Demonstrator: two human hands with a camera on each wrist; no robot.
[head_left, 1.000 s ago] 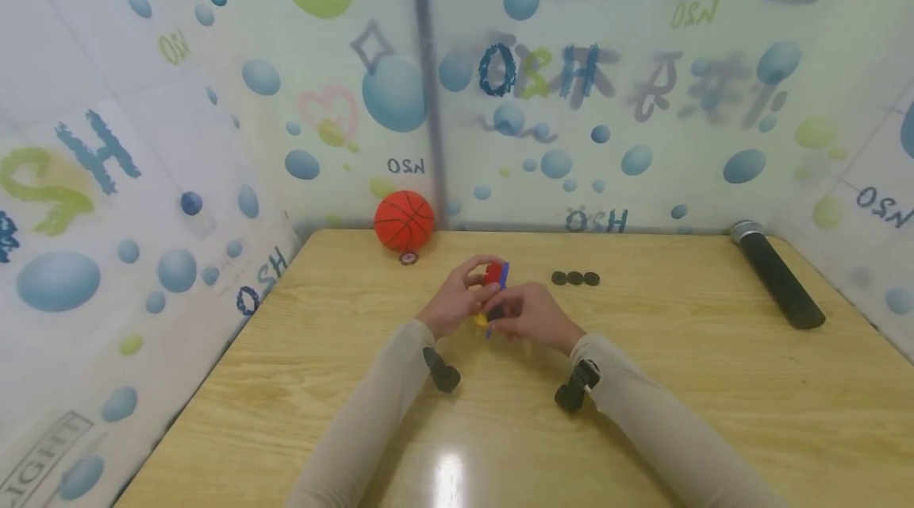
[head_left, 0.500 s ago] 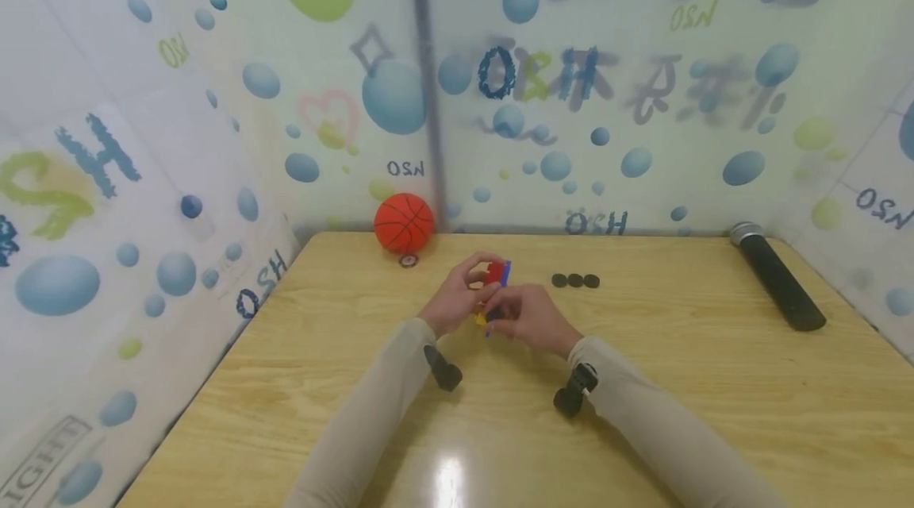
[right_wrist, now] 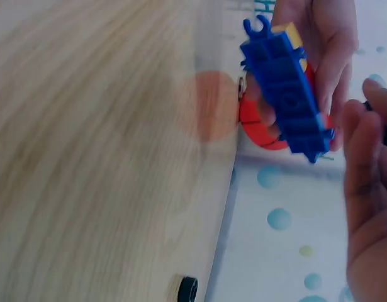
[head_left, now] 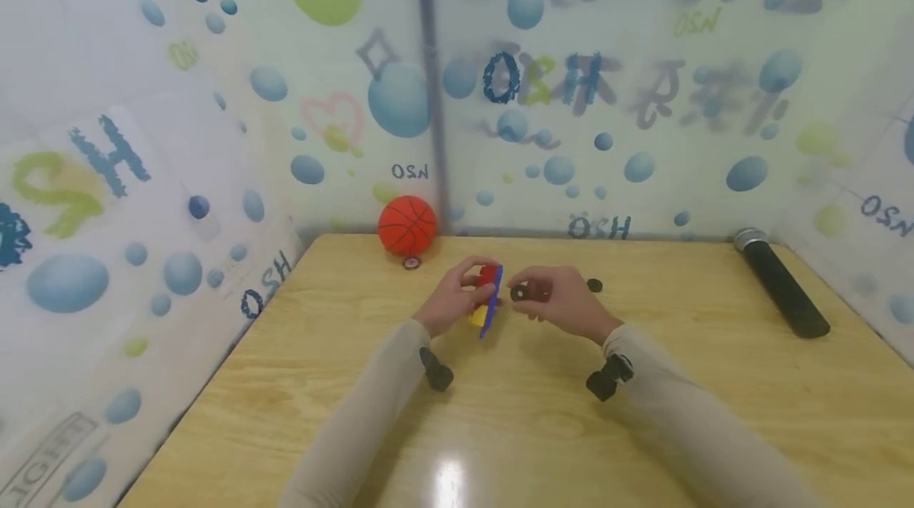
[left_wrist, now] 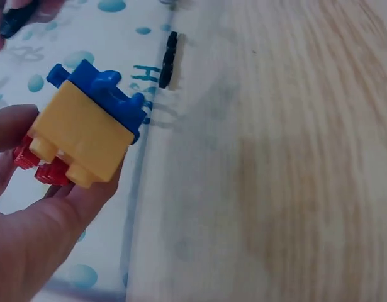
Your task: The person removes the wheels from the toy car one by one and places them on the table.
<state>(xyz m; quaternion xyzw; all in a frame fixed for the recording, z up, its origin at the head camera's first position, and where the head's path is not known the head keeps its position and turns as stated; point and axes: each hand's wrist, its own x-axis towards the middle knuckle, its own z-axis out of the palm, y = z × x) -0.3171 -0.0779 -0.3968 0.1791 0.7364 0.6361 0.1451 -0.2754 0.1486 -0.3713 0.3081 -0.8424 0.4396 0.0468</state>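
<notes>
My left hand grips a toy vehicle built of bricks, its long blue wheel base facing right. A yellow brick and red bricks are fixed to that base, which has a hook at one end. The left fingers cover part of the red bricks. Just right of the toy, my right hand pinches a small black wheel between thumb and fingertips, apart from the base. Black wheels lie in a row on the table behind; my right hand hides most of them in the head view.
A red toy basketball stands at the back of the wooden table, with a small round disc before it. A black microphone lies at the back right. Bubble-printed curtains enclose the table's back and sides.
My right hand has drawn off the toy to the right with the black wheel, now covering part of the wheel row. The toy has turned slightly in my left hand, showing its blue base edge.
</notes>
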